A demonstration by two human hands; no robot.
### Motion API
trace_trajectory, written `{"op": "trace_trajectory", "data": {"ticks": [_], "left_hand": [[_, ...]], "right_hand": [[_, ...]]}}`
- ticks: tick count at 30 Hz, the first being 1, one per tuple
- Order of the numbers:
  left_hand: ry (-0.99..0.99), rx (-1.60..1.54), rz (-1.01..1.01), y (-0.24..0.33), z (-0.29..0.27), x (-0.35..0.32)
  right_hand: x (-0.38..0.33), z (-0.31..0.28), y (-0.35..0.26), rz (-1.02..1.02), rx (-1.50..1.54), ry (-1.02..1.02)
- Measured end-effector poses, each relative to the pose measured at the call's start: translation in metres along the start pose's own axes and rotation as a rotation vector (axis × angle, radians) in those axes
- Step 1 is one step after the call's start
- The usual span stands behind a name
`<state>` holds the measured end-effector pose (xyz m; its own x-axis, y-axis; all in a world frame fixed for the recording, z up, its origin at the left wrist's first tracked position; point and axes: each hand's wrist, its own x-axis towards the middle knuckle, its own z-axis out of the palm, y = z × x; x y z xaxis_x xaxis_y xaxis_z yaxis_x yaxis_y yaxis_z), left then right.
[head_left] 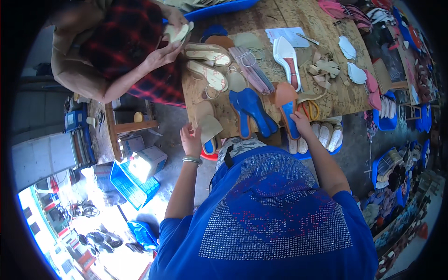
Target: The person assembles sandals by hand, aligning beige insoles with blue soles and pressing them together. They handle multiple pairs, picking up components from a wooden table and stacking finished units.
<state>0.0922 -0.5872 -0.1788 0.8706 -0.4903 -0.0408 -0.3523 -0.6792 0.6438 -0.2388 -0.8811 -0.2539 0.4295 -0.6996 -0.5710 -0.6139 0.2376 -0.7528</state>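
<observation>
There's one view, worn on the worker's head and looking steeply down. Closest to it, I'd say, is the blue shirt [275, 214], filling the lower middle. The left hand [190, 139] and right hand [301, 122] sit farther out, near mid-picture. Beyond them the wooden table [336, 100] runs toward the top, and the wide lens bends the room inside a dark rim.

Blown-out white glare lower left, dimmer right side, straight edges bending toward black rim

No lettering is showing legibly; red marks [215, 80] (too small for reading) are running over pale insoles [203, 70] at the table's [340, 95] left edge.
</observation>
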Motion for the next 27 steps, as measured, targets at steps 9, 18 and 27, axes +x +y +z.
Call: {"op": "trace_trajectory", "data": {"ticks": [9,18,27], "left_hand": [[-0.301,0.206,-0.217,-0.001,0.005,-0.007],[-0.346,0.18,-0.206,0.008,0.001,0.0],[-0.532,-1.108,-0.644,0.002,-0.007,-0.004]], "right_hand": [[-0.016,0.028,-0.062,-0.491,-0.795,0.386],[-0.028,0.155,-0.104,-1.05,-1.018,-0.486],[-0.013,0.172,-0.065,-1.146,-1.082,-0.538]]}}
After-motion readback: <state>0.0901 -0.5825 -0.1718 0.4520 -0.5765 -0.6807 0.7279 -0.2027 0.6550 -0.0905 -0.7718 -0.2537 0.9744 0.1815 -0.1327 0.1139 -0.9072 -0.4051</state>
